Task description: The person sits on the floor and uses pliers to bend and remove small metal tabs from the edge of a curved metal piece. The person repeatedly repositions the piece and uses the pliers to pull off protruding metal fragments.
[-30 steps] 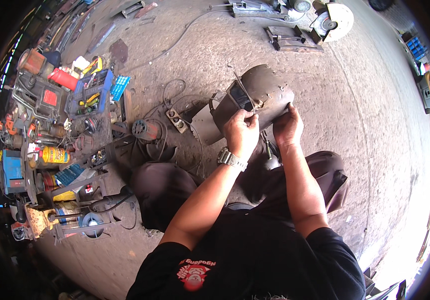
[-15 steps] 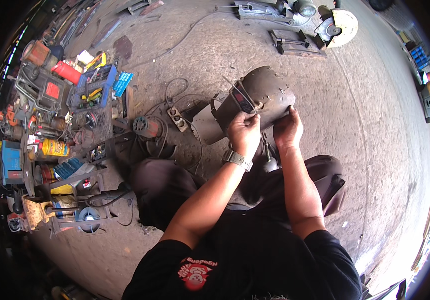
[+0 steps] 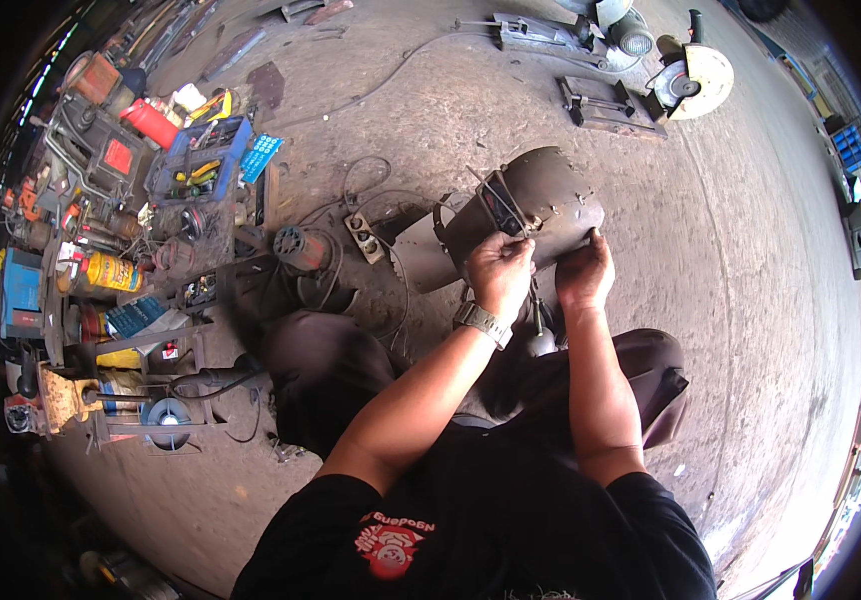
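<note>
In front of my knees I hold a dark, worn welding mask, a curved shell with a ragged edge and a framed window on its left part. My left hand pinches its near edge beside the window frame, fingers closed. My right hand grips the near right corner between thumb and fingers. The inside of the shell is hidden. Behind its left end a pale grey sheet shows on the floor. Below the mask, between my hands and legs, is a rod with a rounded grey end.
Left of me, a power strip and a red-grey power tool lie among cables. Further left are a blue toolbox, a yellow can and a bench grinder-like tool. A cut-off saw stands at the far right.
The whole view has shifted slightly, so floor things appear a little lower and to the right. Both hands keep the same hold on the welding mask.
</note>
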The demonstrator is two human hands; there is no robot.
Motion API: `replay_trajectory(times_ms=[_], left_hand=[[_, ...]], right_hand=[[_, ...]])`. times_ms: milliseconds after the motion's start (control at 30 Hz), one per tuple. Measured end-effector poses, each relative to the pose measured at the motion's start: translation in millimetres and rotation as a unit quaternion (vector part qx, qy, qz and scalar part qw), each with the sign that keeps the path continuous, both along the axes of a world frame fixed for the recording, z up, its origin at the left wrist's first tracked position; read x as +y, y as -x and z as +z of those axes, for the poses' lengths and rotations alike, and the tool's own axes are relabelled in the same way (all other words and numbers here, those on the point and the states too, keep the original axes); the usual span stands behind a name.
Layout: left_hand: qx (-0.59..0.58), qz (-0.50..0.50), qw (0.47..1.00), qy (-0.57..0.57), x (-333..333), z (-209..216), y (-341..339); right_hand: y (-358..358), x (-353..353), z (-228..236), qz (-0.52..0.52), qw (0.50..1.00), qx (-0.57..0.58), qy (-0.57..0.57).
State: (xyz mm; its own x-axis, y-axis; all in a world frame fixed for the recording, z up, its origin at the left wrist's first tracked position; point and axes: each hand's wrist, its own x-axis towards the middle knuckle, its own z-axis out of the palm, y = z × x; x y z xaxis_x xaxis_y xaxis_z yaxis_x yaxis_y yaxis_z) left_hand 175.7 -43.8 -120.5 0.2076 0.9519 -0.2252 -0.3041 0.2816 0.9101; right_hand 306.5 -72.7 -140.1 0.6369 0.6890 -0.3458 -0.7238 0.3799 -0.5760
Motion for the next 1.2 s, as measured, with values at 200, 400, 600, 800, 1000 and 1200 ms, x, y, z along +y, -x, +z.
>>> replay_trajectory(times_ms=[200,400,600,800,1000,1200], left_hand=[[-0.012,-0.007,1.000,0.015,0.2,3.0,4.2],[-0.015,-0.018,1.000,0.020,0.7,3.6,7.8],[-0.017,-0.022,1.000,0.003,0.8,-0.5,9.2],[0.076,-0.009,0.994,-0.083,3.6,-12.1,8.8],[0.180,0.060,0.952,-0.242,-3.5,-8.5,13.5],[0.266,0.087,0.874,-0.396,-2.8,3.3,25.7]], right_hand=[[-6.7,-2.7,-12.5,0.014,1.000,-0.003,-0.021],[-8.0,-1.6,-13.1,-0.008,1.000,0.004,-0.010],[-7.2,-5.2,-11.0,0.012,0.999,-0.007,-0.032],[-9.3,-5.1,-12.5,0.024,0.999,-0.004,-0.042],[-1.9,-2.5,-4.4,0.026,0.999,-0.011,-0.021],[-7.1,-1.6,-13.6,0.039,0.998,-0.018,-0.039]])
